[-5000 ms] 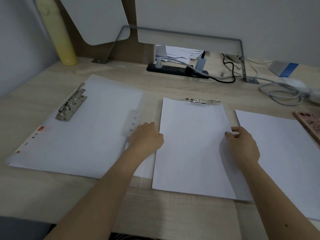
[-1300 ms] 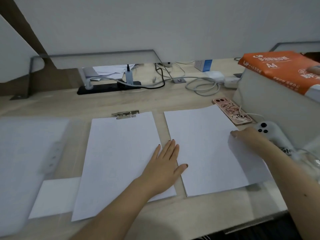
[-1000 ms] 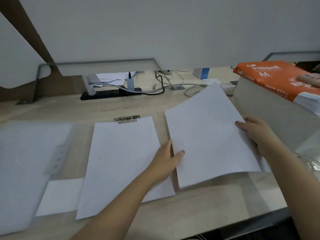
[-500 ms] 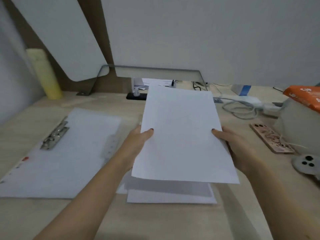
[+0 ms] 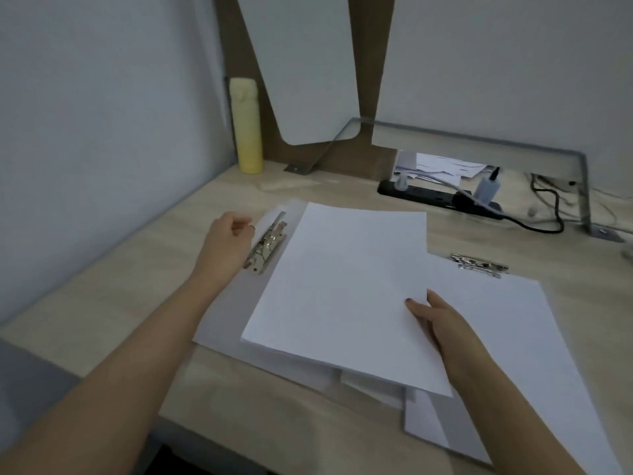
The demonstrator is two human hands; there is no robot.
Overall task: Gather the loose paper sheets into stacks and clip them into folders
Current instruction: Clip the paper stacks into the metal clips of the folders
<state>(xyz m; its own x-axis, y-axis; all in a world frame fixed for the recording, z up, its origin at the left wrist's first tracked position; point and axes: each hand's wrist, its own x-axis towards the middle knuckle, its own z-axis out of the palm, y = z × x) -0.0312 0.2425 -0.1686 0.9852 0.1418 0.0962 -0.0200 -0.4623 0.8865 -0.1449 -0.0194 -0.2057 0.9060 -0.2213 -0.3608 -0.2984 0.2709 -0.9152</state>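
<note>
Near left edge of desk (image 5: 137, 286): left hand (image 5: 226, 241), fingers curled beside folder clip (image 5: 267, 246), hold indiscernible. Centre: paper stack (image 5: 342, 289) over open folder (image 5: 222, 317), pinched at right edge by right hand (image 5: 435, 313). Open clip fully; square stack before clamping.

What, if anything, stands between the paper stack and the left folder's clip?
Nothing visible does. The paper stack, pinched by the right hand, sits over the folder beside the metal clip; the left hand is curled at the clip's other side.
</note>
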